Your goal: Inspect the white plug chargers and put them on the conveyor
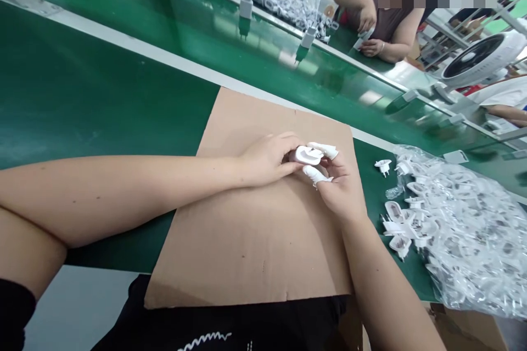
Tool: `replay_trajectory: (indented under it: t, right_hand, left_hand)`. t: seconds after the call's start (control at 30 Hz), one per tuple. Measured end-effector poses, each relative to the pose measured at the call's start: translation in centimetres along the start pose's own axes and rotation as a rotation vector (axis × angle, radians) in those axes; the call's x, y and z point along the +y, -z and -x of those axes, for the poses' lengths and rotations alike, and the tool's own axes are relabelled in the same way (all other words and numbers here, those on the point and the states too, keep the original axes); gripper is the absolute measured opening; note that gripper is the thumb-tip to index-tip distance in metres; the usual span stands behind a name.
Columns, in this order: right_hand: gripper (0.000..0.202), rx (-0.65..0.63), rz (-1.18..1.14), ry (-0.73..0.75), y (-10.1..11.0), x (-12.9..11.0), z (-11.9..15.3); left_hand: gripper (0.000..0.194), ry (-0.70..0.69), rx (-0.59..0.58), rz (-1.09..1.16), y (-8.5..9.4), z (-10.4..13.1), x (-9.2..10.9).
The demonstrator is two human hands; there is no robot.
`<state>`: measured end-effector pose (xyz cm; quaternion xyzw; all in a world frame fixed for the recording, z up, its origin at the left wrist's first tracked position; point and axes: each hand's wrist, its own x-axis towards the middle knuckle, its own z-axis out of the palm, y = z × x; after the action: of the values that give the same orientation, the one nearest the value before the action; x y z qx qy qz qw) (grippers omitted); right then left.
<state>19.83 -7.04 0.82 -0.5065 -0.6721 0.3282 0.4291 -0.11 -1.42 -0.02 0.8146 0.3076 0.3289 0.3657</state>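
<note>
A small white plug housing (308,156) with an open hollow end is held above the sheet of brown cardboard (255,230). My left hand (272,160) grips it from the left, fingers and thumb closed round its side. From the right, my right hand (340,184) pinches the same housing between thumb and forefinger. White covers wrap the thumb and forefinger tips of that hand. My fingers hide part of the housing, and whether a smaller piece sits inside it I cannot tell.
A clear plastic bag (481,230) spills white plug parts onto the green table at right. One loose plug part (383,166) lies near it. White adapters (246,5) stand on the green conveyor beyond a pale rail. Across it, a person (370,27) handles a white piece beside a fan (473,60).
</note>
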Motion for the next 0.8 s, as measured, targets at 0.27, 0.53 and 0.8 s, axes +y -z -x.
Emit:
replay_trajectory:
  t: [0.27, 0.53, 0.8]
  right_hand:
    - [0.032, 0.161, 0.180, 0.235, 0.2, -1.0, 0.7]
    - [0.043, 0.214, 0.200, 0.356, -0.3, -1.3, 1.4]
    - [0.043, 0.226, 0.192, 0.393, -0.4, -1.7, 1.3]
  left_hand:
    - [0.023, -0.253, 0.050, 0.228, 0.7, 0.3, 0.5]
    - [0.027, -0.371, 0.156, 0.277, 0.2, 0.4, 0.7]
    - [0.024, -0.450, 0.094, 0.333, 0.2, 0.4, -0.1]
